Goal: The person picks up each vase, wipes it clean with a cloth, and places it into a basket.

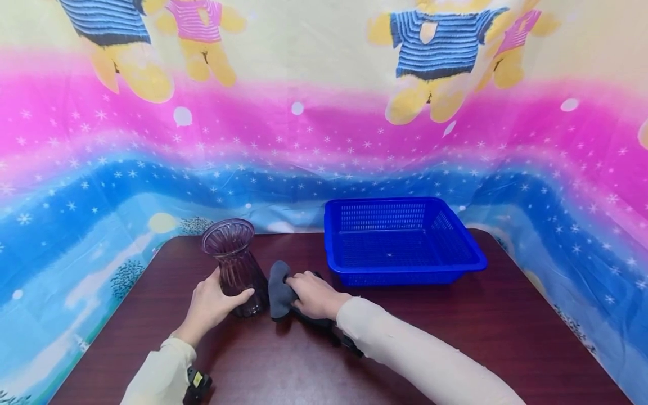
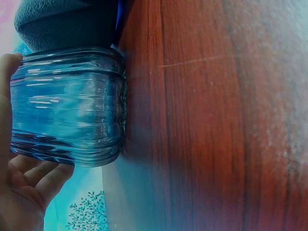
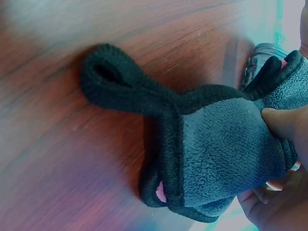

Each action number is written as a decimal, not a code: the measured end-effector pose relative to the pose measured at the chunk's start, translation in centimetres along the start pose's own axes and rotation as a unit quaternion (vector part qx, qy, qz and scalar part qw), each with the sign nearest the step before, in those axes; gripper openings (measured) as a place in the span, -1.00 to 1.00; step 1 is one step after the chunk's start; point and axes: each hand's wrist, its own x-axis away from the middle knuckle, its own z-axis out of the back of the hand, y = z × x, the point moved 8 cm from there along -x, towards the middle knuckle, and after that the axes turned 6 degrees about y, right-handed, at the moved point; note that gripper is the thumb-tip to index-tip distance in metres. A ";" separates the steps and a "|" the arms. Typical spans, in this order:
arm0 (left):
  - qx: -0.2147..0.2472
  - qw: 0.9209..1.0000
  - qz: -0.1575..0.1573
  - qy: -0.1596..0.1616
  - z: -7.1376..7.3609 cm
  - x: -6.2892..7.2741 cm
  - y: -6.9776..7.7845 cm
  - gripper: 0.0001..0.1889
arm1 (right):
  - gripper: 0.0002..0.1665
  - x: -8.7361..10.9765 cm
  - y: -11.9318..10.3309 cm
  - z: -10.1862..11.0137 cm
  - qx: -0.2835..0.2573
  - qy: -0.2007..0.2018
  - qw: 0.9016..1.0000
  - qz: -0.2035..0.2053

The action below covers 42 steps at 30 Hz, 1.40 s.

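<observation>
A purple-tinted ribbed glass vase (image 1: 240, 269) with a flared mouth stands on the table, leaning slightly in the head view. My left hand (image 1: 210, 302) holds its lower body, thumb on the near side and fingers around the far side. In the left wrist view the vase's base (image 2: 103, 106) meets the tabletop. My right hand (image 1: 315, 295) grips a folded grey cleaning cloth (image 1: 279, 292) just right of the vase. The right wrist view shows the thumb pressing the plush cloth (image 3: 221, 149), which has black edging, a hanging loop (image 3: 115, 79) and a bit of pink at one corner.
A blue plastic basket (image 1: 400, 270) with perforated walls stands at the back right of the dark red-brown wooden table (image 1: 273, 368). Behind the table hangs a printed fabric backdrop (image 1: 304, 135). A small black device (image 1: 197, 385) sits at the left wrist.
</observation>
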 end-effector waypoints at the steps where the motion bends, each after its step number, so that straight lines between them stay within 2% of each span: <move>1: -0.001 1.000 0.000 0.001 0.0 0.0 0.0 -0.23 | -0.70 0.1 0.0 0.1 -0.001 -0.002 1.000 0.002; 22: 0.000 1.000 -0.002 0.004 0.0 -0.1 0.0 -0.25 | -0.56 2.9 -0.1 1.7 0.006 -0.001 0.999 0.041; 29: 0.003 1.000 -0.002 0.002 -0.1 -0.2 -0.1 -0.26 | -0.58 3.8 0.0 2.0 0.024 0.003 0.998 0.056; 35: 0.003 1.000 -0.004 0.004 -0.2 -0.2 -0.2 -0.27 | -0.57 4.7 0.3 2.2 0.022 -0.003 0.998 0.057; 42: 0.004 1.000 -0.006 0.000 -0.2 -0.3 -0.2 -0.25 | -0.60 5.9 1.1 2.4 0.018 0.009 0.997 0.072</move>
